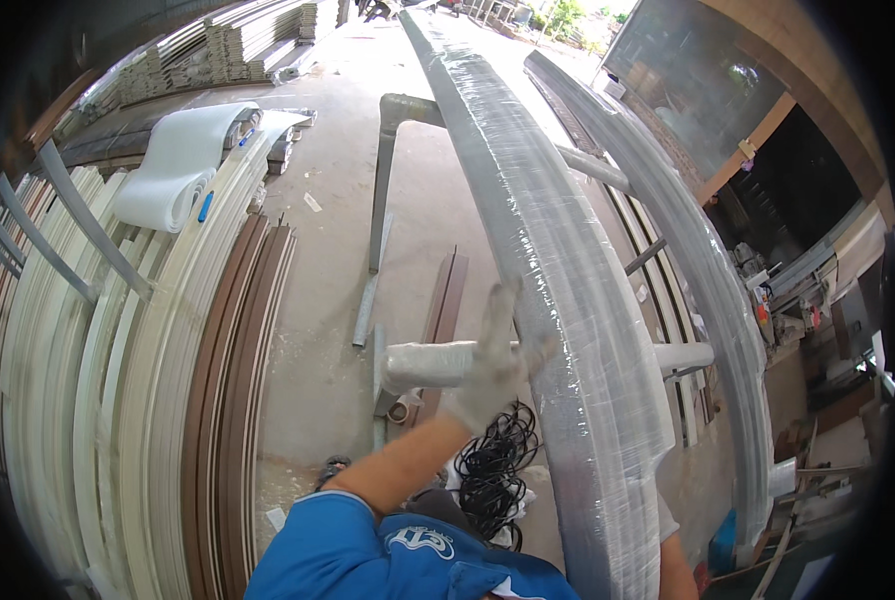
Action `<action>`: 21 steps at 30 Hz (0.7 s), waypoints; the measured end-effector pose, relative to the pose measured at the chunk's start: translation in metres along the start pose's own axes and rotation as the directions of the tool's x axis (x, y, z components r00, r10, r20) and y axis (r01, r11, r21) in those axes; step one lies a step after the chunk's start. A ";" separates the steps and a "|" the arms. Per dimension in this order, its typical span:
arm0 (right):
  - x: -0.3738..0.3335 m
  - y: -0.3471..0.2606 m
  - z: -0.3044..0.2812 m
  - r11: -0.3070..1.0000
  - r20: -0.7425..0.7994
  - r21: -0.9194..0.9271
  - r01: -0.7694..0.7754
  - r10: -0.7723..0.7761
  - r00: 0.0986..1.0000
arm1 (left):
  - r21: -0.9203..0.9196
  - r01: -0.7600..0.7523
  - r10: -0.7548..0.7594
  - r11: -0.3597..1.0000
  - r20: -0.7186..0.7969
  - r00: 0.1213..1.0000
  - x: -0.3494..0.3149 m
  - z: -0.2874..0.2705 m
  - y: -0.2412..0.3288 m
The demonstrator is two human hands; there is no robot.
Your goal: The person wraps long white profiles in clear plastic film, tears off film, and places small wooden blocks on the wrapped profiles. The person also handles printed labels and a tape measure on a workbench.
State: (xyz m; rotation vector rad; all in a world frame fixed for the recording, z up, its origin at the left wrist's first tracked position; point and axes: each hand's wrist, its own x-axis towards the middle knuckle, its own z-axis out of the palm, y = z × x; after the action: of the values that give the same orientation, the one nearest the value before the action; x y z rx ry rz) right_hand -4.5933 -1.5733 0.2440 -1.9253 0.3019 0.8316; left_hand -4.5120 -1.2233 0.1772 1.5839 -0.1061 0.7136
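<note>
A long bundle wrapped in clear plastic film stretches away from me on a padded rack. My left hand, in a pale glove, is at the bundle's left side. Its fingers are stretched out and slightly blurred, the thumb reaching toward the film. Behind the hand a wrapped support arm sticks out to the left under the bundle. On the bundle's near right side is my right hand, also gloved; the bundle hides most of it, fingers included.
A second wrapped bundle lies parallel on the right. Long pale and brown profiles are stacked on the left, with a roll of white foam sheet on top. Coiled black cable lies on the floor close to me. A padded rack post stands farther off.
</note>
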 end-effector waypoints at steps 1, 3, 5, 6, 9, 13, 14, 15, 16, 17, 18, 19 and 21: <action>-0.006 -0.002 0.008 0.999 -0.053 -0.034 0.026 -0.028 0.998 | -0.037 0.103 -0.102 0.994 0.011 0.995 0.018 -0.010 -0.004; -0.015 -0.009 0.026 0.990 -0.195 -0.111 0.090 -0.111 0.974 | -0.350 0.200 -0.198 0.915 0.040 0.979 0.039 -0.028 -0.001; -0.021 -0.018 0.047 0.965 -0.267 -0.193 0.177 -0.225 0.937 | -0.512 0.402 -0.399 0.759 0.122 0.909 0.052 -0.041 0.001; -0.023 -0.022 0.058 0.925 -0.376 -0.347 0.155 -0.288 0.880 | -0.525 0.516 -0.523 0.677 0.151 0.839 0.052 -0.048 0.001; -0.026 -0.024 0.087 0.728 -0.385 -0.678 0.103 -0.472 0.793 | -0.598 0.647 -0.673 0.473 0.229 0.704 0.042 -0.073 -0.017; -0.037 -0.025 0.110 0.601 -0.421 -0.798 -0.050 -0.495 0.760 | -0.732 0.616 -0.695 0.292 0.280 0.662 0.023 -0.095 -0.048; -0.039 -0.030 0.115 0.540 -0.365 -0.841 -0.024 -0.535 0.762 | -0.732 0.604 -0.661 0.315 0.287 0.693 0.024 -0.098 -0.051; -0.045 -0.040 0.118 0.560 -0.450 -0.818 -0.131 -0.482 0.752 | -0.739 0.588 -0.660 0.330 0.265 0.703 0.021 -0.098 -0.048; -0.044 -0.054 0.121 0.557 -0.445 -0.823 -0.109 -0.514 0.733 | -0.727 0.595 -0.678 0.343 0.247 0.692 0.028 -0.096 -0.047; -0.039 -0.071 0.124 0.570 -0.465 -0.811 -0.134 -0.488 0.739 | -0.442 0.508 -0.503 0.739 0.139 0.853 0.034 -0.100 -0.048; -0.037 -0.084 0.131 0.623 -0.527 -0.761 -0.180 -0.432 0.732 | -0.300 0.530 -0.504 0.793 0.164 0.848 0.043 -0.097 -0.052; -0.035 -0.100 0.131 0.610 -0.511 -0.778 -0.152 -0.472 0.718 | -0.288 0.541 -0.522 0.790 0.147 0.840 0.053 -0.101 -0.060; 0.005 -0.126 0.124 0.607 -0.530 -0.744 -0.280 -0.282 0.800 | -0.296 0.574 -0.565 0.764 0.124 0.816 0.092 -0.118 -0.083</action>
State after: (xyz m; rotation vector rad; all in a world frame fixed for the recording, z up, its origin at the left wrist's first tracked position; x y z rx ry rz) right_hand -4.5751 -1.4042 0.2917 -3.0709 0.3316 0.2826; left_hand -4.4439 -1.0691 0.1475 1.2114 0.2298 0.1748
